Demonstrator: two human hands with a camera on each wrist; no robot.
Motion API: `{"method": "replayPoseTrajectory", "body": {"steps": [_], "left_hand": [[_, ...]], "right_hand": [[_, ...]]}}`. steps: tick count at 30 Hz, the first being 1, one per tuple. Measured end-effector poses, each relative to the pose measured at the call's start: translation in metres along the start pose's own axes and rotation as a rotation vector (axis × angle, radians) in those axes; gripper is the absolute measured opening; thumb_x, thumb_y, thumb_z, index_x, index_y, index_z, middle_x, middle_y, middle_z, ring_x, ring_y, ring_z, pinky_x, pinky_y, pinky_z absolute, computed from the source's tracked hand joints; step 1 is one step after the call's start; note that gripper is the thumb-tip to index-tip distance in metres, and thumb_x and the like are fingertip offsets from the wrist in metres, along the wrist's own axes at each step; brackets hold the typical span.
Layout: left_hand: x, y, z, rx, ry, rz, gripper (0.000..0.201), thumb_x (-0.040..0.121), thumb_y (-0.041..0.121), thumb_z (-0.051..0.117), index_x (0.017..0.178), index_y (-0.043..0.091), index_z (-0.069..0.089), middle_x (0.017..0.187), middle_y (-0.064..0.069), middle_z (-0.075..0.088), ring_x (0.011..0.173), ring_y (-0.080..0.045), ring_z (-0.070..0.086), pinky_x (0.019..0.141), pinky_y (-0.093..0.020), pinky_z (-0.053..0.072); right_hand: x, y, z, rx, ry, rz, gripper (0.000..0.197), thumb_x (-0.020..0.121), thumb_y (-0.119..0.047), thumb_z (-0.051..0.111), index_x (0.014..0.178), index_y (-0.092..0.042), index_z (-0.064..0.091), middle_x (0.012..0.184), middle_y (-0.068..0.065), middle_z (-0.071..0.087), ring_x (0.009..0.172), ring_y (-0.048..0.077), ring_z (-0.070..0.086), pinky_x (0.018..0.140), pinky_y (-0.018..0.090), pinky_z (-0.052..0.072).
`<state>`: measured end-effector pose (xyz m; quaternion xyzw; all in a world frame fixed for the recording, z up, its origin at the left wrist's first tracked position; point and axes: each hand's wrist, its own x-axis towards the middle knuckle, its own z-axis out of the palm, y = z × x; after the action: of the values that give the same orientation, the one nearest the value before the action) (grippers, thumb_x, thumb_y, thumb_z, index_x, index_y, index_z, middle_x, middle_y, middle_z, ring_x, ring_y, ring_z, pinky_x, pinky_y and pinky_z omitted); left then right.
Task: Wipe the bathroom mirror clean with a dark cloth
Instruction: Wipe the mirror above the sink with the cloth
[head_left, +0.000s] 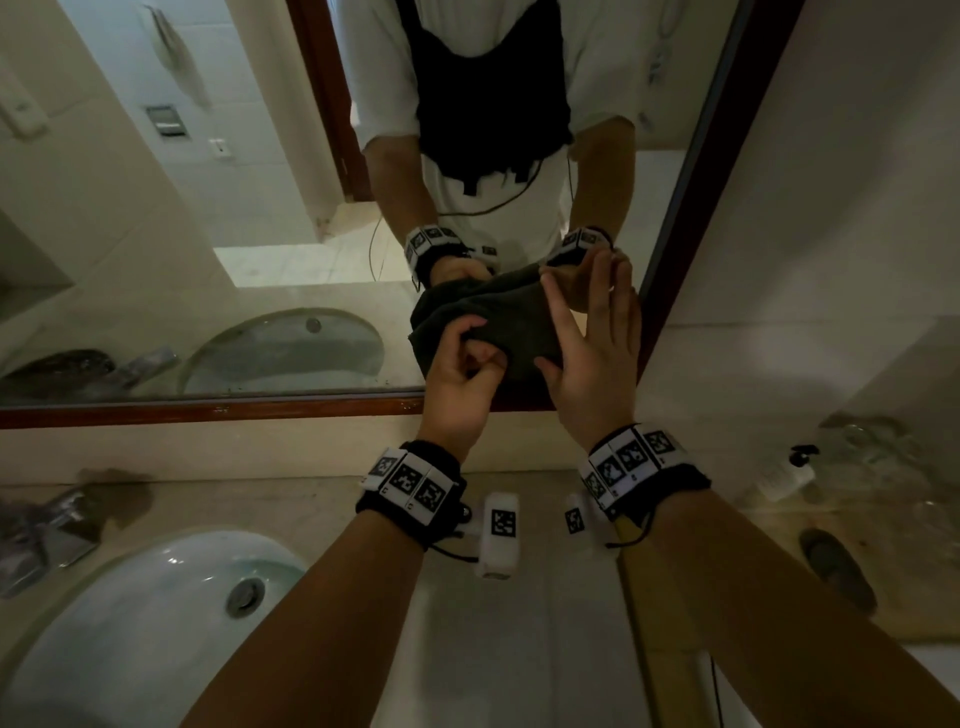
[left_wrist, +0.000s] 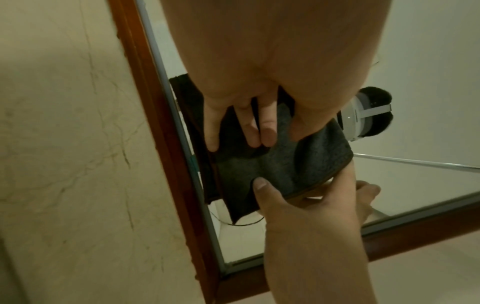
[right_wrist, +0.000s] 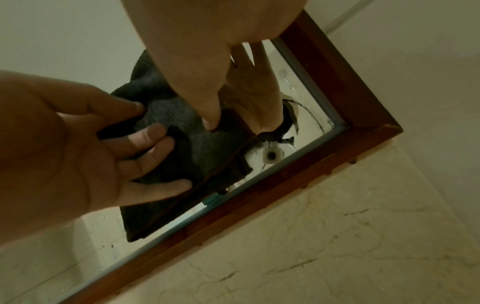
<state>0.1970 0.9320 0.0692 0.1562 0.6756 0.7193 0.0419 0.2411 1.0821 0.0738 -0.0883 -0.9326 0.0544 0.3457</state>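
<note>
Bathroom, lower right of the frame, at the mirror (head_left: 260, 208) above a pale counter (head_left: 519, 649).

Left hand (head_left: 460, 379) curled tight into the cloth (head_left: 509, 317), bunching a fold in the fingers, probably to keep the wad from sliding down the glass. Right hand (head_left: 592, 353) nearly flat, fingers straight and spread, thumb pressing into the cloth, fingertips reaching past its edge toward the glass; likely smoothing or spreading the pad before a stroke. No closed grip visible there.

Cloth itself flat against the glass at the mirror's lower right corner, touching or just beside the wooden frame (head_left: 208, 410), folded in layers for a thicker wiping face. A sensible place to work, since specks along the bottom edge of the glass show in the right wrist view.

Counted: one cloth, two hands, one mirror, one frame. Below, at lower left, one sink (head_left: 130, 613), doubled only by its reflection. At far right on the counter, one small bottle (head_left: 784, 473), well apart from the work.
</note>
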Motion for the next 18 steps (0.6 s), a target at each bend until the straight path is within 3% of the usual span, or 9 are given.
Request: {"method": "replayPoseTrajectory", "body": {"steps": [4,7,9,11,14,18], "left_hand": [[0.000,-0.009,0.005,0.079,0.038,0.094,0.031,0.090,0.014,0.061,0.118,0.026,0.053,0.087,0.004,0.057,0.093,-0.016,0.059,0.096,-0.040,0.051],[-0.001,-0.014,0.009,0.187,0.052,0.179,0.036,0.091,0.011,0.060,0.124,0.022,0.049,0.091,-0.008,0.057,0.093,-0.020,0.059,0.090,-0.032,0.051],[-0.001,-0.021,0.007,0.259,0.050,0.188,0.044,0.090,0.016,0.060,0.130,0.023,0.046,0.108,-0.020,0.057,0.104,-0.030,0.057,0.095,-0.040,0.050],[-0.002,-0.026,0.005,0.312,0.046,0.186,0.049,0.089,0.016,0.060,0.135,0.023,0.045,0.118,-0.020,0.054,0.111,-0.031,0.054,0.099,-0.047,0.048],[-0.004,-0.030,0.003,0.376,0.050,0.177,0.053,0.090,0.013,0.062,0.139,0.020,0.044,0.130,-0.014,0.049,0.119,-0.026,0.050,0.102,-0.046,0.046],[-0.005,-0.034,-0.003,0.414,0.048,0.161,0.055,0.090,0.012,0.063,0.140,0.021,0.043,0.131,-0.019,0.047,0.120,-0.031,0.049,0.102,-0.047,0.046]], "right_hand": [[0.001,0.003,0.001,-0.001,0.009,-0.012,0.092,0.082,-0.037,0.073,0.156,-0.030,0.019,0.163,0.018,0.000,0.151,0.037,-0.006,0.121,0.050,0.005],[0.000,0.005,-0.001,0.011,0.021,-0.018,0.089,0.081,-0.043,0.072,0.155,-0.028,0.025,0.163,0.017,0.002,0.151,0.036,-0.002,0.120,0.050,0.010],[-0.002,0.007,-0.002,0.025,0.034,-0.031,0.085,0.083,-0.045,0.070,0.154,-0.025,0.029,0.163,0.016,0.003,0.151,0.036,-0.001,0.120,0.051,0.014],[-0.002,0.009,-0.003,0.037,0.047,-0.036,0.083,0.083,-0.045,0.069,0.154,-0.023,0.031,0.163,0.017,0.006,0.151,0.036,0.001,0.119,0.052,0.018],[-0.003,0.005,-0.002,0.046,0.071,-0.024,0.081,0.084,-0.043,0.069,0.153,-0.021,0.033,0.162,0.019,0.009,0.151,0.037,0.004,0.119,0.054,0.019],[-0.002,-0.001,0.002,0.042,0.086,0.008,0.081,0.083,-0.043,0.070,0.153,-0.021,0.034,0.162,0.020,0.011,0.150,0.039,0.005,0.120,0.054,0.016]]}}
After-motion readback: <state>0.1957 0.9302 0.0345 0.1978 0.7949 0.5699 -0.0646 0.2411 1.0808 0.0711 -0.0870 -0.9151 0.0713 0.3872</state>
